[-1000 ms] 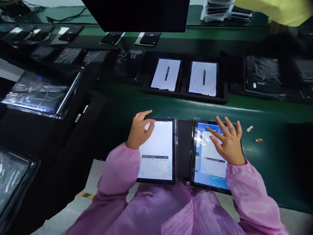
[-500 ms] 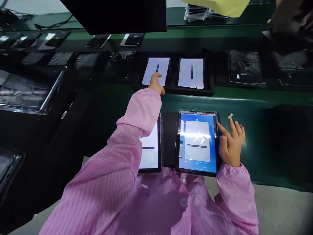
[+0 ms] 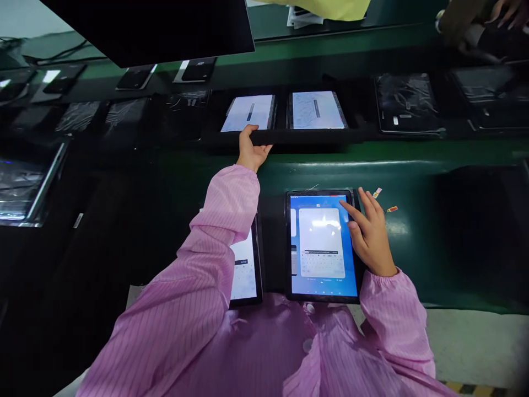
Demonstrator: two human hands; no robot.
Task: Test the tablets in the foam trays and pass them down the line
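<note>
My left hand reaches forward and grips the near edge of a black tray, thumb above and fingers underneath. The tray's front edge looks raised. In it lie two tablets with white lit screens, a left one and a right one. Fingers spread, my right hand is over the upper right of a tablet with a blue screen, its index fingertip at the glass. Left of that lies another lit tablet, partly hidden by my left sleeve.
Two small coloured stickers, one pale and one red and yellow, lie on the green mat. Several film-wrapped tablets line the back. A dark monitor overhangs at the top. Another person's hand shows top right.
My left hand has closed on the tray's near edge, and that edge has tilted up. My right hand has moved left from beside the blue-screen tablet onto it. The camera view has shifted.
</note>
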